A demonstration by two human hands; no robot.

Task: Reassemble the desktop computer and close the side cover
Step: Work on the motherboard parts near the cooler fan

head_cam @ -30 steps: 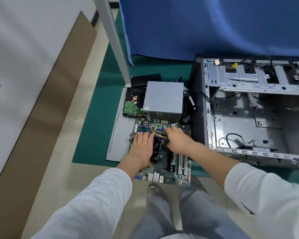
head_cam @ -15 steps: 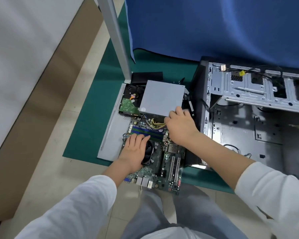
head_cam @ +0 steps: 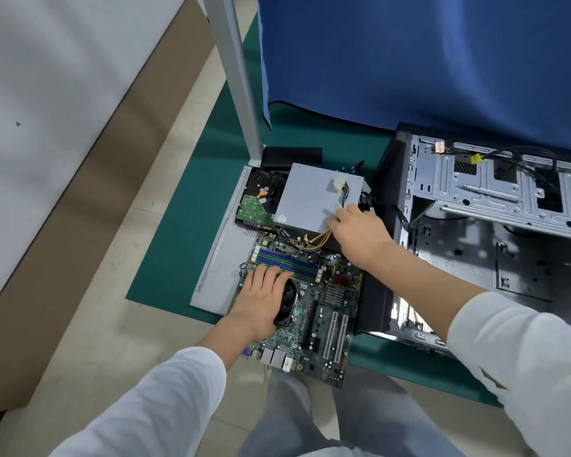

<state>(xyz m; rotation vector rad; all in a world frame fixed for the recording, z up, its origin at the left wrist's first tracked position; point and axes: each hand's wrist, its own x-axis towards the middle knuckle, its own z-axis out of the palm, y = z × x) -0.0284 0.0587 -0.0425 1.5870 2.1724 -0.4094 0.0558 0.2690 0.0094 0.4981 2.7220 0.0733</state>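
Note:
A green motherboard [head_cam: 320,311] lies on the floor at the mat's front edge, and my left hand [head_cam: 261,300] rests flat on it beside the black CPU fan [head_cam: 289,300]. Behind it sits the grey power supply [head_cam: 305,196]. My right hand [head_cam: 356,230] is over the supply's near right corner and holds its bundle of wires [head_cam: 343,194], whose white connectors lie on top of the supply. The open computer case [head_cam: 495,245] lies on its side to the right. A grey side cover [head_cam: 220,255] lies flat under the parts on the left.
A hard drive [head_cam: 256,199] with a green board sits left of the power supply. A grey metal post [head_cam: 238,77] stands behind the parts. A blue cloth [head_cam: 426,61] hangs behind the case. A screwdriver [head_cam: 488,191] rests on the case's drive cage. The green mat [head_cam: 178,245] covers the tiled floor.
My right hand has moved from the motherboard's power connector up to the power supply, taking the wire bundle with it, so the connectors now lie on the supply. The left hand stays on the board.

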